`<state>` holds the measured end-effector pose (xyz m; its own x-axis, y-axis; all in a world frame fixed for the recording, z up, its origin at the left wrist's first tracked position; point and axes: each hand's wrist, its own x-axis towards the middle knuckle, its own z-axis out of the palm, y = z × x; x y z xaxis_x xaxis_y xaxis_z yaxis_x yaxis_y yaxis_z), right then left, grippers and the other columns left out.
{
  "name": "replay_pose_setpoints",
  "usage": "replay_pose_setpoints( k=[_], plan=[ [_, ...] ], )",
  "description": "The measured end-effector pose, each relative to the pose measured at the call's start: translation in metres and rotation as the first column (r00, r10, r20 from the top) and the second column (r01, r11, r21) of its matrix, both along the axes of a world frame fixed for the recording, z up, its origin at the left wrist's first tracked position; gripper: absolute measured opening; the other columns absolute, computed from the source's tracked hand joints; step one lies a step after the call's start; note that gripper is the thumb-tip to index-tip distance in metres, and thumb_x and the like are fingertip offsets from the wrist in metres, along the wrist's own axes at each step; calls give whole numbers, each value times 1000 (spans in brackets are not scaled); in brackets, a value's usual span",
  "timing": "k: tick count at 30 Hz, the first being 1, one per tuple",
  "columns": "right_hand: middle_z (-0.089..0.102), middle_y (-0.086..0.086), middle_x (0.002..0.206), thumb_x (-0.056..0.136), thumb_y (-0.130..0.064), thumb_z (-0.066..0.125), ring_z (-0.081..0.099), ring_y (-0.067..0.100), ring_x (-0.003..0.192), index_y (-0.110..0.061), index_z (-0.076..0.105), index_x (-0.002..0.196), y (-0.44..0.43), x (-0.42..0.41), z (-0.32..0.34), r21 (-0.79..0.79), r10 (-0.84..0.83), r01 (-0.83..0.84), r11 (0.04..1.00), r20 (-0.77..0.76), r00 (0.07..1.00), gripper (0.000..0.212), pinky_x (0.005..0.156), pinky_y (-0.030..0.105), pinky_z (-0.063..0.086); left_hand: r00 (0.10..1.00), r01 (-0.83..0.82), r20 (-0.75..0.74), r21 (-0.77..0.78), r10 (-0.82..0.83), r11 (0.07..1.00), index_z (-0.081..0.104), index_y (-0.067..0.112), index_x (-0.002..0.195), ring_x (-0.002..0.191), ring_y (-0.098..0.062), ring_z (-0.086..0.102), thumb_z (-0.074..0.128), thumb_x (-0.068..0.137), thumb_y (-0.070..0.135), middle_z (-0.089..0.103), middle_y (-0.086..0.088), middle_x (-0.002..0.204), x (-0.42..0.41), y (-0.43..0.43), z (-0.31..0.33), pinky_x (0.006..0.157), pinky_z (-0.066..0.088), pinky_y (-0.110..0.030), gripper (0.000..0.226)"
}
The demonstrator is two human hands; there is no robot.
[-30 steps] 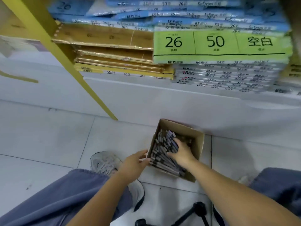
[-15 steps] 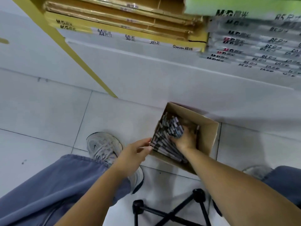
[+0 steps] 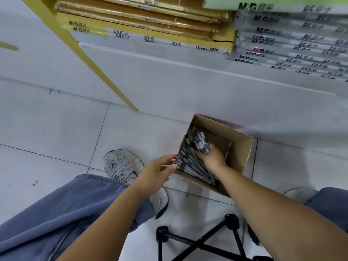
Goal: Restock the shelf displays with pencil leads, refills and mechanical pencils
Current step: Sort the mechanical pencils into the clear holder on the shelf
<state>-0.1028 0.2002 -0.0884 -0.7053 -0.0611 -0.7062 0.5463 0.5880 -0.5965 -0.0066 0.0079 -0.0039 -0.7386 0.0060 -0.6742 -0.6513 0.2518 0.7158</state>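
An open brown cardboard box stands on the tiled floor against the shelf base. Several slim grey packs of pencil leads or refills fill its left half. My right hand is inside the box with its fingers curled round a bundle of these packs, whose white ends stick out above the fingers. My left hand is at the box's left wall, fingers relaxed and fingertips touching the cardboard edge.
Above the white shelf base lie stacks of yellow and kraft paper pads and grey pads. A yellow shelf post slants down to the floor. My left shoe and a black folding stool's legs are near me.
The view has tilted down and the upper pads have left the frame. My right hand has closed round a bundle of packs. My left hand has moved up against the box's left wall.
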Motion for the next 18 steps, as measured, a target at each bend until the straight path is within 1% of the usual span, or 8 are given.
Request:
replay_pose_setpoints(
  k=[3, 5, 7, 10, 12, 14, 16, 18],
  plan=[
    [63, 0, 106, 91, -21, 64, 58, 16, 94, -14, 56, 122, 1, -1, 6, -31, 30, -29, 999, 47, 998, 33, 79, 24, 38, 1000, 28, -3, -38, -28, 999, 57, 54, 114, 98, 11, 63, 55, 101, 28, 67, 30, 106, -5, 1, 2, 77, 57, -21, 29],
    [66, 3, 105, 91, -21, 64, 60, 20, 95, -15, 61, 116, 4, -1, 13, -47, 46, -42, 998, 74, 996, 25, 80, 26, 40, 998, 60, -3, -76, -60, 995, 56, 55, 110, 93, 16, 60, 54, 101, 30, 65, 31, 104, -7, 4, 3, 73, 49, -15, 27],
    [68, 6, 108, 91, -23, 64, 61, 21, 97, -19, 64, 111, 6, -2, 24, -103, 27, -17, 995, 104, 994, 20, 87, 31, 45, 997, 77, 0, -125, -78, 989, 57, 46, 121, 94, 13, 59, 52, 102, 31, 63, 20, 113, -6, 8, 2, 77, 46, -17, 24],
    [71, 5, 104, 93, -26, 62, 66, 20, 96, -25, 64, 110, 9, -2, 52, -232, -36, 69, 970, 143, 989, 17, 94, 40, 50, 996, 80, -8, -268, -85, 960, 57, 30, 131, 99, -5, 62, 54, 101, 31, 63, 6, 121, -7, 13, 8, 84, 47, -24, 31],
    [75, 2, 94, 93, -26, 61, 71, 17, 90, -25, 63, 112, 12, -3, 77, -332, -51, 92, 939, 128, 990, 18, 88, 37, 55, 997, 44, -45, -386, -67, 922, 58, 27, 131, 96, -10, 61, 56, 99, 33, 61, 3, 117, -12, 19, 23, 80, 46, -24, 32],
    [75, -1, 89, 94, -27, 61, 72, 14, 85, -23, 63, 111, 16, -2, 108, -413, -30, 57, 909, 72, 997, 18, 77, 29, 56, 986, -10, -151, -455, -66, 890, 59, 30, 126, 88, -6, 58, 58, 97, 34, 60, 6, 110, -21, 25, 45, 72, 43, -17, 28],
    [75, -1, 87, 93, -30, 62, 72, 13, 82, -20, 64, 105, 17, 1, 141, -476, -41, 35, 879, -3, 999, 16, 73, 26, 54, 977, -16, -205, -348, -60, 937, 61, 30, 124, 89, -3, 60, 62, 95, 35, 62, 10, 107, -31, 31, 71, 71, 42, -13, 30],
    [75, -3, 86, 91, -33, 64, 71, 11, 81, -19, 66, 101, 14, 4, 175, -522, -94, 33, 852, -90, 992, 17, 71, 23, 53, 984, 42, -175, -4, -42, 999, 62, 29, 128, 104, -8, 65, 69, 90, 34, 68, 9, 114, -37, 37, 102, 86, 47, -16, 38]
  ],
)
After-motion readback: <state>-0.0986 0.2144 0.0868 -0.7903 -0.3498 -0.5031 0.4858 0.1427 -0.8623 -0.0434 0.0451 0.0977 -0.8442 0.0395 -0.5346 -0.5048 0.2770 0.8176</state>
